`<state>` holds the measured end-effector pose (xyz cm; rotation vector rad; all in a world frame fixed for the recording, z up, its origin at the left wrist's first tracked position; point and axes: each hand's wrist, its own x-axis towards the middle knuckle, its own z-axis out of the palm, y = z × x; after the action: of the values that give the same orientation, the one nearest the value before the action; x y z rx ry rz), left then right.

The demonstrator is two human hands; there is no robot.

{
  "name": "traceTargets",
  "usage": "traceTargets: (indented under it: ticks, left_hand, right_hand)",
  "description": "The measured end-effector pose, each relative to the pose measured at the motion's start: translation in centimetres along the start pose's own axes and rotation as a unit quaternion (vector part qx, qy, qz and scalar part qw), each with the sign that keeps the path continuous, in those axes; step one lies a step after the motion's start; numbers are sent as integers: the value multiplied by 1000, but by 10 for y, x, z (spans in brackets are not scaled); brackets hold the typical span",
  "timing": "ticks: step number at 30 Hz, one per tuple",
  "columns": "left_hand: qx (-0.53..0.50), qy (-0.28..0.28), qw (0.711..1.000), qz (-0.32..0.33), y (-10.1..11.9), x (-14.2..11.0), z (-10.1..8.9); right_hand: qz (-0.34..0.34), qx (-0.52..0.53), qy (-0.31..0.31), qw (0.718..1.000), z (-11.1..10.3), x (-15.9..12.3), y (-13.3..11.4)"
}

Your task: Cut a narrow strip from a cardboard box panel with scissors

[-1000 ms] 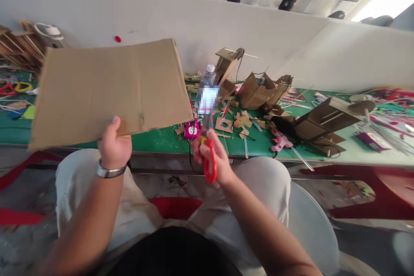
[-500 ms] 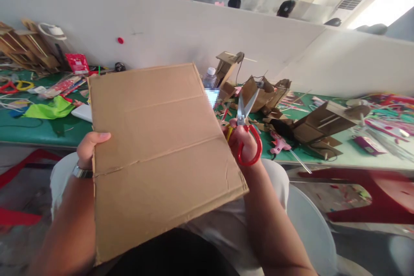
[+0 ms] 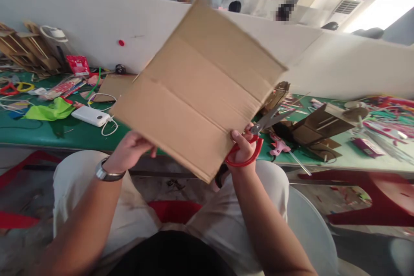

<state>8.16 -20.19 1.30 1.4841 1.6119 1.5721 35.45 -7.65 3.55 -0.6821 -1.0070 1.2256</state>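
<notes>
A large creased sheet of brown cardboard [image 3: 200, 86] is held up in front of me, tilted with one corner high. My left hand [image 3: 131, 151] grips its lower left edge from underneath, a metal watch on the wrist. My right hand [image 3: 242, 148] is closed through the handles of red scissors [image 3: 255, 142], whose blades are open and point right, beside the sheet's lower right edge. The thumb of that hand also presses on the cardboard edge.
A green table [image 3: 64, 131] runs across in front of my knees, with a white power bank [image 3: 91, 116], green cloth, cardboard models [image 3: 323, 125], a pink glue gun [image 3: 280, 145] and scraps. A white partition [image 3: 97, 21] stands behind. A red stool [image 3: 371, 198] is at right.
The cardboard has swung from over my lap upward and to the right, now tilted in the air. The scissors turned from pointing up to pointing right with blades open.
</notes>
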Motion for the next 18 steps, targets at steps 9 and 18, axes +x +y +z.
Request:
traceTargets:
  ticks: [9,18]
  left_hand:
    - [-260,-158,949,-82,-3,-22,66]
    - [-423,197,875,-128,-13,5,27]
  right_hand:
    - [-32,-24,11,999,5,-22,17]
    - [99,-33,-322,941,3,-41,26]
